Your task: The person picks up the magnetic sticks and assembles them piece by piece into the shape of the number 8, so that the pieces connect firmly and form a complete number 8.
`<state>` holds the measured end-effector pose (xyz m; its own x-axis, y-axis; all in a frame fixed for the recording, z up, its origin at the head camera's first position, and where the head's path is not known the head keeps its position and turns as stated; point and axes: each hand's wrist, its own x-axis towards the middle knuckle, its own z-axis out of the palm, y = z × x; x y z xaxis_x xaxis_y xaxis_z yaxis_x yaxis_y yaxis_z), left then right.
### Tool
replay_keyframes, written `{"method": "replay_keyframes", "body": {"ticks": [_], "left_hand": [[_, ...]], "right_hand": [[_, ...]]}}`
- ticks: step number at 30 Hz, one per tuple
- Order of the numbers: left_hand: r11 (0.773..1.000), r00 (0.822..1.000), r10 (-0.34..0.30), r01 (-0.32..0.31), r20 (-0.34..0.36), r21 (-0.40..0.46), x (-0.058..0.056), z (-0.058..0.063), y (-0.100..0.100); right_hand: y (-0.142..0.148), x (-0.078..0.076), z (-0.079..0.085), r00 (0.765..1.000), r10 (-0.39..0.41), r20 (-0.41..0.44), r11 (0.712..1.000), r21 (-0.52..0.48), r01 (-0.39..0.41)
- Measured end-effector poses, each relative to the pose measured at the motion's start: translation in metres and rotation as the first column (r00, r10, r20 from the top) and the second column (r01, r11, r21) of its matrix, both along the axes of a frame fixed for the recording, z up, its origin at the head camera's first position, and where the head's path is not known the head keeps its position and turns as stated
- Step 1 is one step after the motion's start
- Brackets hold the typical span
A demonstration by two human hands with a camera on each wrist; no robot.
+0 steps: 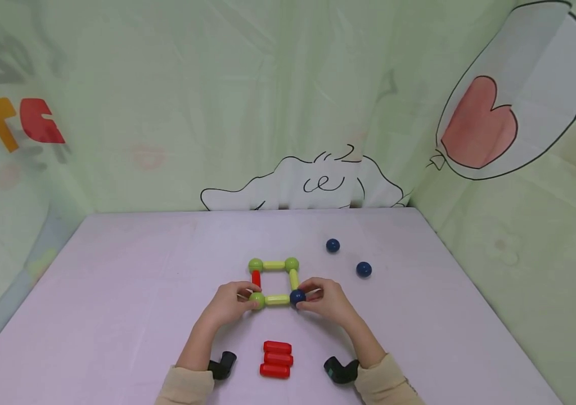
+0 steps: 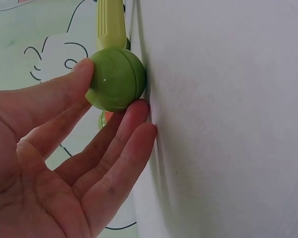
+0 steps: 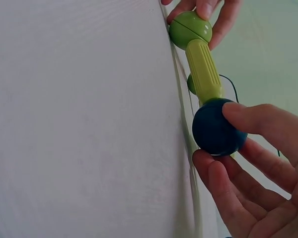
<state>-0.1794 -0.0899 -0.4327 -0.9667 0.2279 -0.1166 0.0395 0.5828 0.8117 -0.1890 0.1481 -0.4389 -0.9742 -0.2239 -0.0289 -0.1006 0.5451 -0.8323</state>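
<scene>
A square frame of rods and balls lies on the table. My left hand [image 1: 230, 302] pinches the green ball [image 2: 115, 79] at its near left corner between thumb and fingers. At the near right corner, my right hand [image 1: 329, 304] pinches a dark blue ball [image 3: 218, 127]. A yellow-green rod [image 1: 278, 300] joins these two balls along the near side. The left side is a red rod [image 1: 256, 279]; another yellow-green rod [image 1: 294, 279] makes the right side. Two more green balls, one far left [image 1: 255, 265] and one far right [image 1: 292, 264], form the back corners with a yellow-green rod between them.
Three red rods [image 1: 278, 359] lie stacked side by side nearer my body, between my forearms. Two loose dark blue balls, one farther back [image 1: 333, 245] and one to the right [image 1: 364, 269], sit beyond my right hand. Printed cloth hangs behind the table [image 1: 116, 292].
</scene>
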Motion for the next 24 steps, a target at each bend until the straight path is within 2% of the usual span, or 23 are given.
{"method": "replay_keyframes", "body": {"ticks": [8, 16, 24], "left_hand": [[0.999, 0.998, 0.045, -0.045, -0.048, -0.003, -0.003, -0.005, 0.001], [0.998, 0.997, 0.060, -0.060, -0.045, 0.005, -0.006, -0.007, -0.001], [0.999, 0.999, 0.051, -0.051, -0.016, -0.005, -0.007, -0.004, 0.000]], "right_hand": [[-0.002, -0.001, -0.002, 0.998, -0.070, 0.009, 0.997, -0.020, 0.070], [-0.004, -0.001, 0.000, 0.998, -0.070, 0.007, 0.997, -0.016, 0.070], [-0.008, 0.003, 0.011, 0.992, -0.075, -0.103, 0.993, 0.084, 0.084]]}}
